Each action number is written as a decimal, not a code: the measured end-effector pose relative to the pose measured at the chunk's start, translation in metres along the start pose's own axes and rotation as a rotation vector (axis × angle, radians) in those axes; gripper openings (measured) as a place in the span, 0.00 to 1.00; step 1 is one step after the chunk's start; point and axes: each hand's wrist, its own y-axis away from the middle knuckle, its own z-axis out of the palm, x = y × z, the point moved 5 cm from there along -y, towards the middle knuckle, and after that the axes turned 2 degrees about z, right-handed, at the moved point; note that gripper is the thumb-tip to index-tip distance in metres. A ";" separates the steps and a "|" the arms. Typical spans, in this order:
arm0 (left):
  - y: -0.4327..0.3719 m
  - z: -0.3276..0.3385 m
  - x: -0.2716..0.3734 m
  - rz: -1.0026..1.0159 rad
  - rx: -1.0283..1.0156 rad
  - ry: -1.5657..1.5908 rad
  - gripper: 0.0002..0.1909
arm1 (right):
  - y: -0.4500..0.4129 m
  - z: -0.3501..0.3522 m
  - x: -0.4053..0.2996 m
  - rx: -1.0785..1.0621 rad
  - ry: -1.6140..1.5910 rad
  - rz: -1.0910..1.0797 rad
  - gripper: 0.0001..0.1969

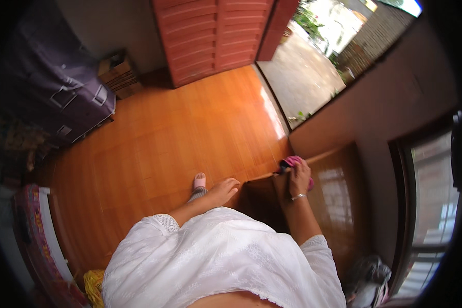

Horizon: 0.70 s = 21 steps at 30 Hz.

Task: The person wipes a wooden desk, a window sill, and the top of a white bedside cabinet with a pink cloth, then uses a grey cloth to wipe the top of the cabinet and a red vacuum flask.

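Note:
My right hand point(300, 178) presses on a pink and dark cloth point(291, 160) at the far corner of a brown wooden cabinet or table point(337, 208) with a glossy top. Part of the cloth sticks out past the hand on both sides. A bracelet circles the right wrist. Bare and holding nothing, my left hand point(224, 191) hovers in front of my body with its fingers stretched and slightly bent. It is just left of the furniture's dark front side point(263, 200). One foot in a pink slipper point(200, 180) shows on the floor beyond the left forearm.
A red panelled door point(215, 38) stands swung inward beside a doorway to a concrete yard point(298, 73). Purple fabric-covered furniture point(77, 88) and a cardboard box point(119, 75) line the left wall. A plastic bag point(369, 275) rests at the lower right, near a window point(433, 200).

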 end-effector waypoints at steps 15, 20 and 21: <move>-0.076 -0.129 -0.101 -0.237 -0.083 0.227 0.15 | -0.060 0.063 -0.073 -0.179 -0.379 0.604 0.14; -0.121 -0.114 -0.089 -0.058 -0.241 0.103 0.15 | -0.090 -0.014 -0.066 0.159 -0.165 0.440 0.11; -0.130 -0.110 -0.081 -0.047 -0.239 0.118 0.15 | -0.094 -0.036 -0.046 0.206 -0.122 0.487 0.11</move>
